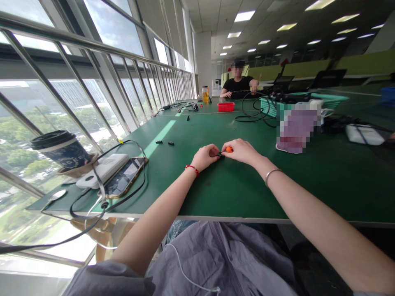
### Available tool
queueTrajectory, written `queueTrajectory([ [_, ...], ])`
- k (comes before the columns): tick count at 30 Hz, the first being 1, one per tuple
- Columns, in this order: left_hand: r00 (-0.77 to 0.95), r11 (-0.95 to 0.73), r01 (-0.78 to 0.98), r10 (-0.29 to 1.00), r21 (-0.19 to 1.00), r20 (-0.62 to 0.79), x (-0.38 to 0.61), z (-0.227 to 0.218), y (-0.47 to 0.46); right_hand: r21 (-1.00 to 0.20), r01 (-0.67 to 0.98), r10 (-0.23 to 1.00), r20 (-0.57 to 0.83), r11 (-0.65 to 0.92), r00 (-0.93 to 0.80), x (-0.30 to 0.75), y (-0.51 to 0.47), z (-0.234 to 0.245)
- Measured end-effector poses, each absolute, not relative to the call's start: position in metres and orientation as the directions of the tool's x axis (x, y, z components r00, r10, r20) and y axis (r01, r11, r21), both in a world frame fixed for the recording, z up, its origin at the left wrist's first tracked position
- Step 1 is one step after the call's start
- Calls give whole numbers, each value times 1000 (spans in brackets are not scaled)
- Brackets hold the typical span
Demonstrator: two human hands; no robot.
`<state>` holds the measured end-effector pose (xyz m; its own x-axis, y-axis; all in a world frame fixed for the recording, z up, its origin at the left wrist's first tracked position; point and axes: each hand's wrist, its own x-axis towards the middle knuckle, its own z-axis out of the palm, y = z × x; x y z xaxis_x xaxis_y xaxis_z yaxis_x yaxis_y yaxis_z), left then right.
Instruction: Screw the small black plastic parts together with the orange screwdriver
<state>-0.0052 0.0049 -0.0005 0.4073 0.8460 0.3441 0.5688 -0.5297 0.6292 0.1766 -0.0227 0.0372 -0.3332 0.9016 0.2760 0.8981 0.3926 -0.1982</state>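
My left hand [206, 158], with a red bracelet at the wrist, pinches a small black part [220, 154] against the green tabletop. Close on its right is my right hand [243, 151], a silver bangle on that arm. Its curled fingers hold a rounded orange object [229, 149], mostly covered, so its kind does not show. The fingertips of both hands nearly meet at the black part. Two similar black pieces, one [159, 142] and another [170, 143], lie to the left of the hands. A third black piece [188, 118] sits farther back.
At left are a paper coffee cup [63, 150], a white power strip [103, 170], a phone [125, 177] and looping cables. Farther back stand a red tray [226, 107], a bottle [205, 94] and a teal basket [268, 107]. A person [239, 85] sits across the table.
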Motion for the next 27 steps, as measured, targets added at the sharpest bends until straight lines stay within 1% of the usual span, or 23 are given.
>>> queueTrajectory([
  [4,372,-509,636,861,580,347,-7,2,3,-225,891,902,280,394,-328,179,-25,41],
  [9,380,-514,672,857,534,348,-7,5,0,-207,887,905,203,412,-373,177,-24,39],
  [15,382,-505,683,863,528,330,-7,5,0,-177,888,904,134,424,-405,171,-23,36],
  [19,383,-510,665,860,545,338,-6,2,1,-183,886,904,118,427,-411,169,-22,33],
  [23,397,-524,649,852,552,342,-6,2,2,-222,876,903,117,429,-413,171,-22,33],
  [25,408,-538,654,843,532,351,-7,4,2,-275,859,902,143,432,-408,175,-20,34],
  [27,411,-557,673,829,487,380,-9,9,0,-344,837,904,198,425,-378,184,-17,34],
])
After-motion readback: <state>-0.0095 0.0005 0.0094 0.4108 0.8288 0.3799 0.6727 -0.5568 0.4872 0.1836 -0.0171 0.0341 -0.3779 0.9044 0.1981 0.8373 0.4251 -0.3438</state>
